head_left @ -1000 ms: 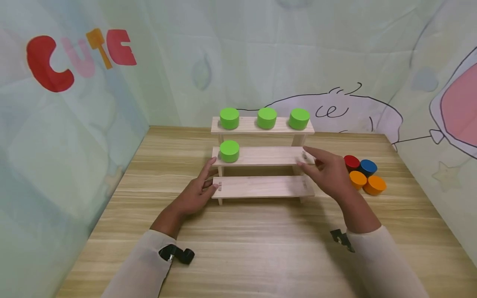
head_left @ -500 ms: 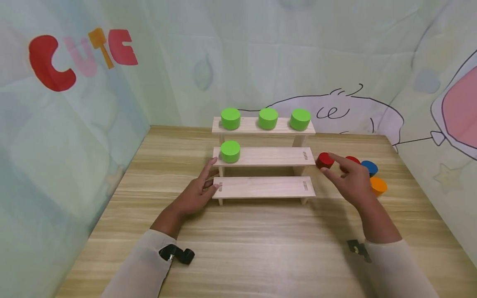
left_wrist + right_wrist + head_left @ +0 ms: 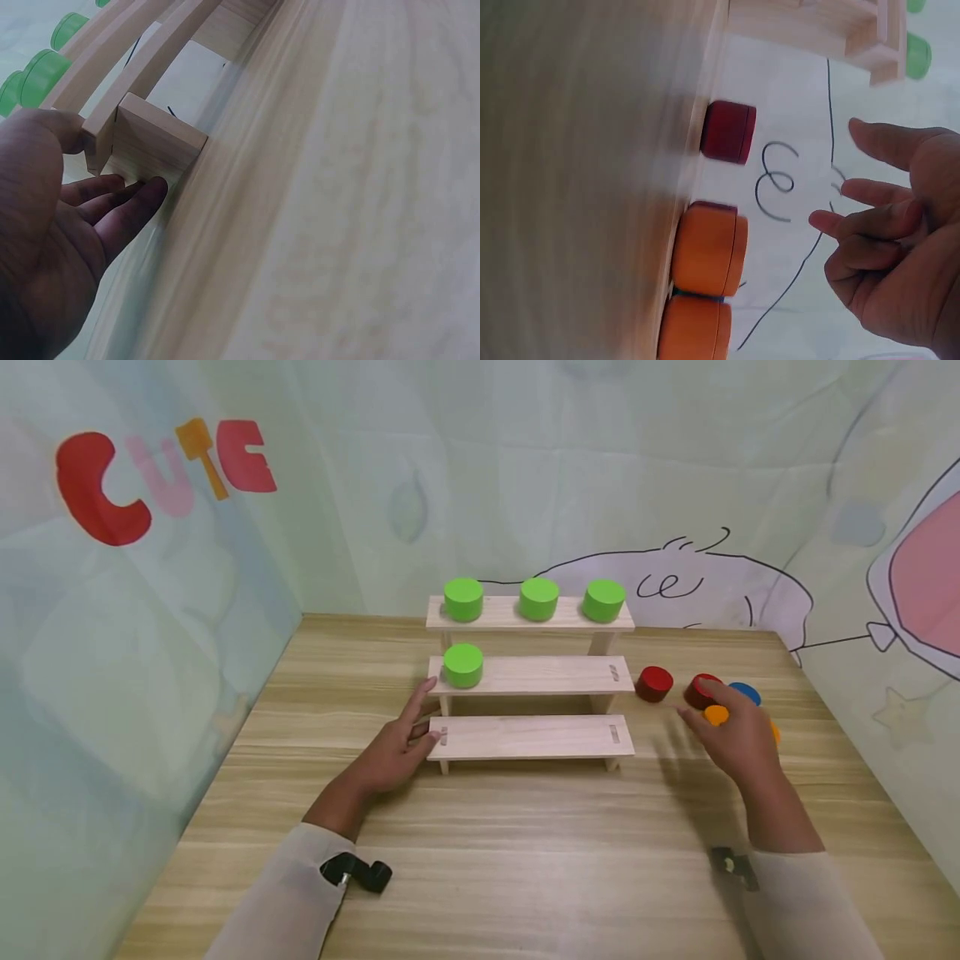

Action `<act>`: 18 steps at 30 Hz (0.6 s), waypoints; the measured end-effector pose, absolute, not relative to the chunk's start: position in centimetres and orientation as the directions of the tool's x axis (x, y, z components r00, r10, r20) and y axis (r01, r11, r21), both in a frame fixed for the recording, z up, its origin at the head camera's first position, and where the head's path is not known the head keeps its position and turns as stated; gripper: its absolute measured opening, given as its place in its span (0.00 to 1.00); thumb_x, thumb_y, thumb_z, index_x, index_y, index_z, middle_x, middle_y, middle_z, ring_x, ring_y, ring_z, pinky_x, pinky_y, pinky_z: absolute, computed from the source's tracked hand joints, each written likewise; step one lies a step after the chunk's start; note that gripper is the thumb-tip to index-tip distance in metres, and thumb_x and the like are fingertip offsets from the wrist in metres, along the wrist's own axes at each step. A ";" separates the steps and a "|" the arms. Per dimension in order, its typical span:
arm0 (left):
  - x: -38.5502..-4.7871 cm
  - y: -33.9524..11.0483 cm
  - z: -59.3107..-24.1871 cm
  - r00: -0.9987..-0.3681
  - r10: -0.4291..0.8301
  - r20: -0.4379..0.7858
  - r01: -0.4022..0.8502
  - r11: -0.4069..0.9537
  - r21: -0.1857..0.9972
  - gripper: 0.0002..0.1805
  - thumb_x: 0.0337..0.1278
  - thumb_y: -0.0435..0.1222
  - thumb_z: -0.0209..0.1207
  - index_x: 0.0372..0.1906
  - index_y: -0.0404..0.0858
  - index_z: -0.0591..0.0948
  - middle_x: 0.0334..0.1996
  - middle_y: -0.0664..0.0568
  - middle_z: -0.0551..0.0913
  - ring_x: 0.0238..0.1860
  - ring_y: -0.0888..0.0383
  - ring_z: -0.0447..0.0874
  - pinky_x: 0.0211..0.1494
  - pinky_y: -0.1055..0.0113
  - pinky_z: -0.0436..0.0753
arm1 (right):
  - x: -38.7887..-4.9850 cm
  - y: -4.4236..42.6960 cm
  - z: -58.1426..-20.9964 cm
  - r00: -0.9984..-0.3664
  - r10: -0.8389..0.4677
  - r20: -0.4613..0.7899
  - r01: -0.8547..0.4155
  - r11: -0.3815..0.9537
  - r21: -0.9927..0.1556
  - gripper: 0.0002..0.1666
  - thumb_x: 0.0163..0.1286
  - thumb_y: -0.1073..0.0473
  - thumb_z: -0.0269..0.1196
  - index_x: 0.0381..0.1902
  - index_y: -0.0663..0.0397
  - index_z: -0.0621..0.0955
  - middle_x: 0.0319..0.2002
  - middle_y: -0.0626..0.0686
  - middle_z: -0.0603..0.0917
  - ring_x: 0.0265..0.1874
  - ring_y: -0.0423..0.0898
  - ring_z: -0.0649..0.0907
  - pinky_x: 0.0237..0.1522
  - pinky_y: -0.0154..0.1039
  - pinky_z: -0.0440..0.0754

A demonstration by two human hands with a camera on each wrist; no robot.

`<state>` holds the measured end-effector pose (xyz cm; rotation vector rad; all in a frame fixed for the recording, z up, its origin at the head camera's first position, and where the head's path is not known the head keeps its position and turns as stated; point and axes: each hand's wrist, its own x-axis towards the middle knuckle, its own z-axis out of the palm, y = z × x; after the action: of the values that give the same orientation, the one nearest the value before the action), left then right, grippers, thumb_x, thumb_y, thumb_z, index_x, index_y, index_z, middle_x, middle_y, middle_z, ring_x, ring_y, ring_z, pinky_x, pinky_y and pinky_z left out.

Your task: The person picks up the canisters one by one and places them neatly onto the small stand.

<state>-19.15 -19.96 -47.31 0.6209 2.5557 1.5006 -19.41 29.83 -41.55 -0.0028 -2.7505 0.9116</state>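
A three-tier wooden shelf (image 3: 528, 737) stands on the table. Three green cylinder blocks (image 3: 538, 600) sit along its top tier, and one green block (image 3: 462, 666) is at the left end of the middle tier. My left hand (image 3: 392, 752) rests against the shelf's left end; its thumb touches the lower board (image 3: 161, 49), and its other fingers lie loosely extended beside the leg. My right hand (image 3: 738, 739) hovers over the loose blocks with nothing in its grasp. Its fingertips are near a red block (image 3: 699, 695). Another red block (image 3: 655, 683) stands alone beside the shelf.
Behind my right hand are a blue block (image 3: 746, 692) and orange blocks (image 3: 709, 247), partly covered in the head view. A printed cloth (image 3: 360, 510) hangs around the wood-grain table (image 3: 495, 868). Camera mounts (image 3: 358, 872) are strapped at the wrists.
My right hand has moved from the middle tier's right end, past the lone red block, to above the block cluster. That red block now shows uncovered. My left hand has stayed put.
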 end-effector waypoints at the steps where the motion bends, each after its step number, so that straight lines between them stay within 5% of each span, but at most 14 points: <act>1: -19.2 -19.9 -47.3 -0.910 0.401 0.107 0.289 0.427 0.857 0.45 0.87 0.37 0.53 0.91 0.61 0.40 0.84 0.31 0.63 0.77 0.33 0.76 0.77 0.37 0.78 | -19.4 30.1 -41.6 -0.972 0.083 0.220 -0.064 0.807 -0.587 0.35 0.78 0.53 0.71 0.75 0.64 0.78 0.69 0.72 0.81 0.68 0.72 0.79 0.68 0.72 0.79; 12: -19.1 -19.9 -47.2 -0.912 0.398 0.098 0.282 0.436 0.854 0.45 0.87 0.36 0.53 0.91 0.60 0.40 0.85 0.31 0.60 0.77 0.33 0.75 0.77 0.37 0.78 | -20.4 32.9 -42.4 -0.993 0.114 -0.020 0.109 0.862 -0.495 0.43 0.80 0.52 0.68 0.83 0.65 0.67 0.81 0.77 0.64 0.77 0.80 0.67 0.75 0.78 0.70; 18: -19.1 -19.9 -47.3 -0.910 0.402 0.105 0.288 0.429 0.856 0.45 0.87 0.36 0.52 0.91 0.61 0.40 0.86 0.31 0.60 0.78 0.32 0.74 0.77 0.37 0.77 | -20.7 33.6 -42.9 -0.990 0.120 -0.074 0.141 0.876 -0.461 0.42 0.80 0.51 0.68 0.83 0.64 0.67 0.80 0.78 0.64 0.72 0.79 0.69 0.74 0.77 0.72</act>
<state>-19.14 -19.88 -47.28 0.6205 2.5563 1.4968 -20.70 33.61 -42.85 -0.2151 -3.0846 0.7630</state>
